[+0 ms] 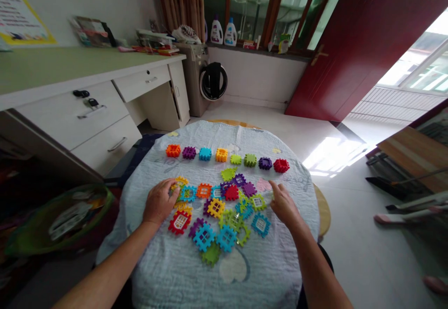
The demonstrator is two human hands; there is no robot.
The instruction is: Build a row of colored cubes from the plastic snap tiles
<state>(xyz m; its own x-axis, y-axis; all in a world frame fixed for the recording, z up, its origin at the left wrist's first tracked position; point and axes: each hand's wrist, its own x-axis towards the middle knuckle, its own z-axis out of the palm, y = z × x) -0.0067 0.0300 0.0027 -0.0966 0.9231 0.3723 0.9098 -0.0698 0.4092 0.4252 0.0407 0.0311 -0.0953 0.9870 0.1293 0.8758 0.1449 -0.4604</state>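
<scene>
My left hand [161, 200] rests at the left side of a loose spread of plastic interlocking blocks. Its fingers are spread over a yellow block [181, 181] and partly hide the pieces under them. A blue block [188, 193] and a red block [180, 222] with a white window lie close by. My right hand [284, 202] is at the right side of the spread, index finger stretched out; its lower fingers are partly hidden. Nearest to it are a light green window block [258, 202] and a blue window block [261, 225]. A solid red block [231, 193] lies mid-spread.
Behind the spread, several stacks run in a row from an orange stack [173, 150] to a red stack [281, 165]. A pale blue cloth [273, 271] covers the round table. Beyond stand a desk [101, 73], a washing machine [192, 80] and a red door [336, 66].
</scene>
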